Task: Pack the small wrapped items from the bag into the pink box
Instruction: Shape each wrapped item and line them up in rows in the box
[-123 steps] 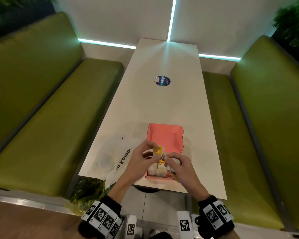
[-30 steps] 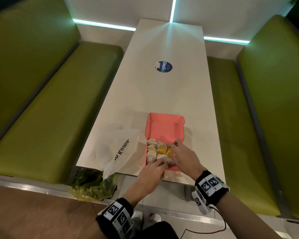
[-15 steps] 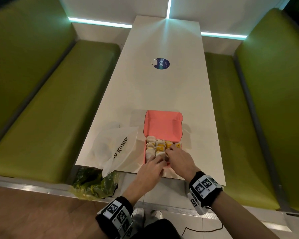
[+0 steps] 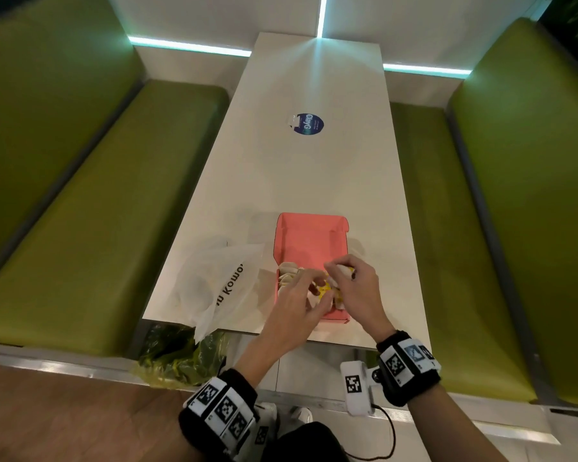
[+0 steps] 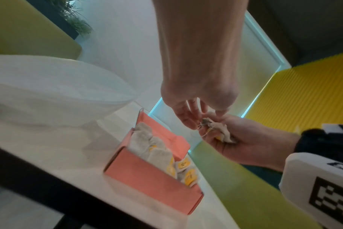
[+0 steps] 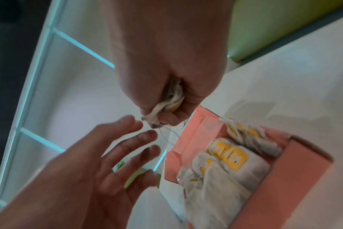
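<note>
- The box [image 4: 311,235] sits on the table [image 4: 314,181] at the near edge.
- The bag [image 4: 221,278] lies at its 9 o'clock, just beside it.
- Wrapped items [image 5: 157,148] fill the box.
- A sticker [image 4: 309,124] lies at the box's 12 o'clock, well apart.

At the near edge of the white tabletop [image 4: 314,181] we see the pink box [image 4: 309,241] standing open, its lid laid back toward the far end, with pale wrapped items [image 4: 289,273] packed along its left side. Both hands hover over the box's near half: our right hand [image 4: 356,288] curls around one small wrapped item [image 4: 344,271] with a yellow tag, while our left hand [image 4: 297,305] reaches toward it with fingers loosely spread. The white plastic bag [image 4: 221,281] lies just left of the box, overhanging the near edge.
</note>
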